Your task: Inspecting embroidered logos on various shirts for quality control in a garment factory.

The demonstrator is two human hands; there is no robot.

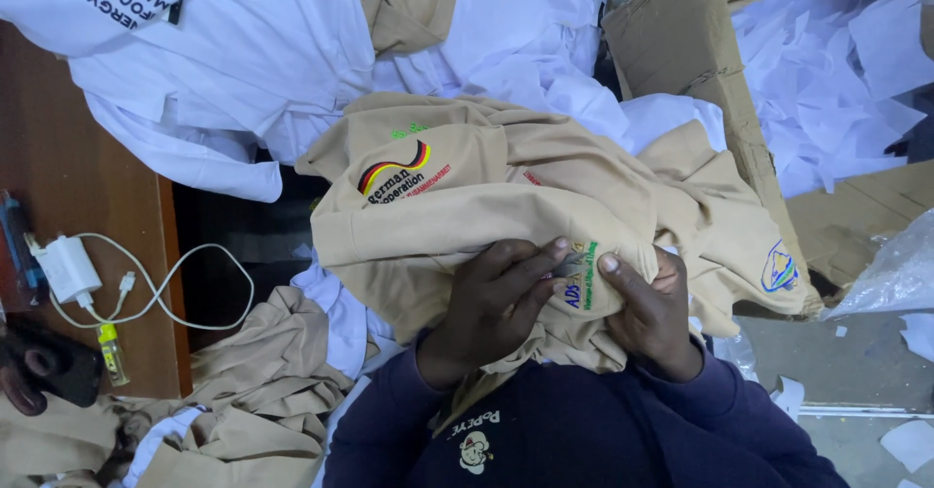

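Two hands pinching one beige garment at chest height: left hand and right hand, fingers clamped on an embroidered patch. Likely risking slipping onto scraps, cloth being bunched. Beyond, white garments, cardboard, wooden desk bearing charger.

White charger on wooden table — cardboard box, paper scraps.

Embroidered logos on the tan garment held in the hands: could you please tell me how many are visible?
3. One striped logo sits upper left on the tan fabric garment, one between the left hand and right hand at, one blue logo at right. Folds may hide others.
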